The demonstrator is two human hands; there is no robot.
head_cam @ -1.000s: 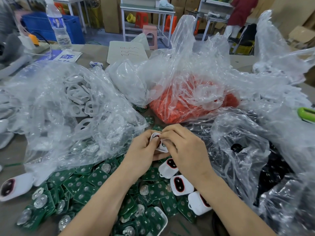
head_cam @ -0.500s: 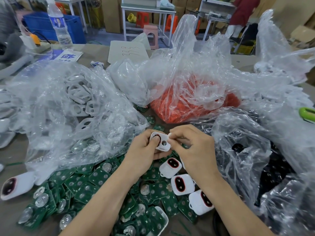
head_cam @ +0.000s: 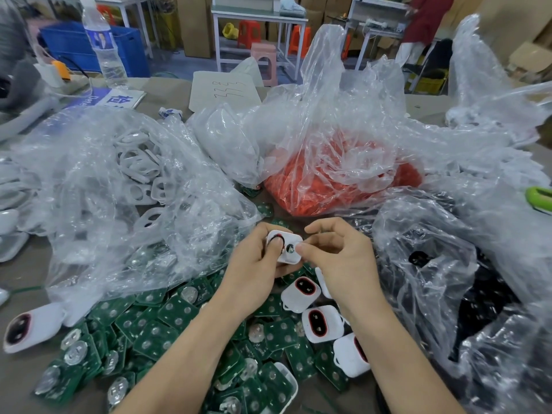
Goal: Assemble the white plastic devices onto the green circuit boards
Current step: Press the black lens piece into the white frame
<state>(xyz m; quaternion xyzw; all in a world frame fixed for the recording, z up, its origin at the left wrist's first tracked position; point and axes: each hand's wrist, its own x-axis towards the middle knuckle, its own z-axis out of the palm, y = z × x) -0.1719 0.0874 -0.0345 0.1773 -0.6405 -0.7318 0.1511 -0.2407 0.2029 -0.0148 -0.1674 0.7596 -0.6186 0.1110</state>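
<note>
Above green boards (head_cam: 179, 312), left hand (head_cam: 254, 273) grasping white device (head_cam: 289, 250), right hand (head_cam: 343, 258) pinching it

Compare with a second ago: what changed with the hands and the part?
The right hand drew its fingers rightward off the white device, uncovering its face; they now pinch only its right edge. The left hand still grips the device from the left. The finished devices and green circuit boards lie as before.
</note>
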